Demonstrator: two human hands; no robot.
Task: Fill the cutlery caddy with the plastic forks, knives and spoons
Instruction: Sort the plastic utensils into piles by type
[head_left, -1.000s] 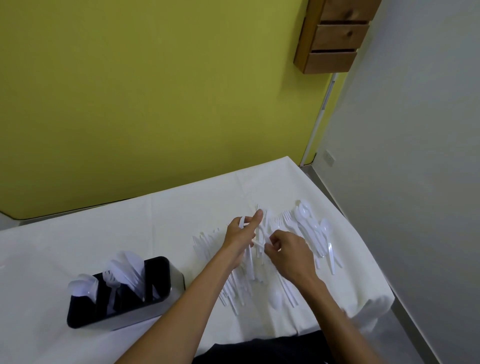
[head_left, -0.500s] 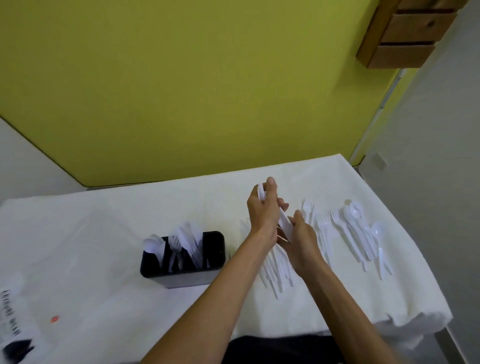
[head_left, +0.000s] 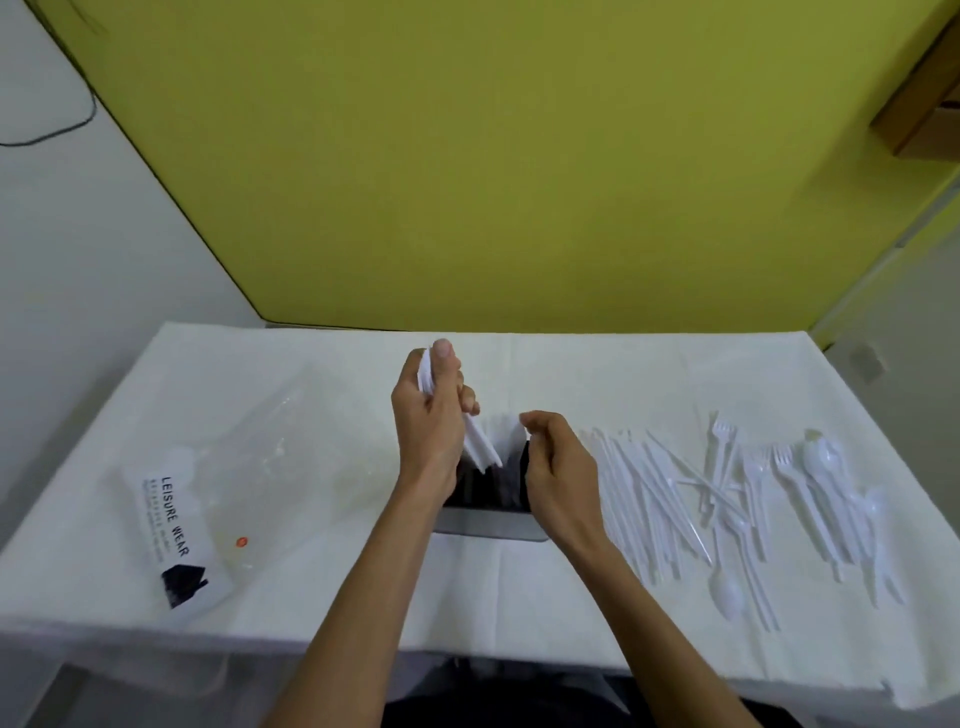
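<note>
A yellow-green wall (head_left: 519, 156) backs the white-clothed table (head_left: 311, 597), where a clear plastic bag (head_left: 234, 467) lies at the left and loose plastic cutlery (head_left: 675, 499) is spread at the right. Between them, near the front edge, stands the cutlery caddy (head_left: 488, 525), largely hidden by both hands. The left hand (head_left: 428, 421) grips a bundle of white plastic pieces (head_left: 480, 447) tilted just above it; the right hand (head_left: 558, 467) curls beside the bundle, its hold unclear.
</note>
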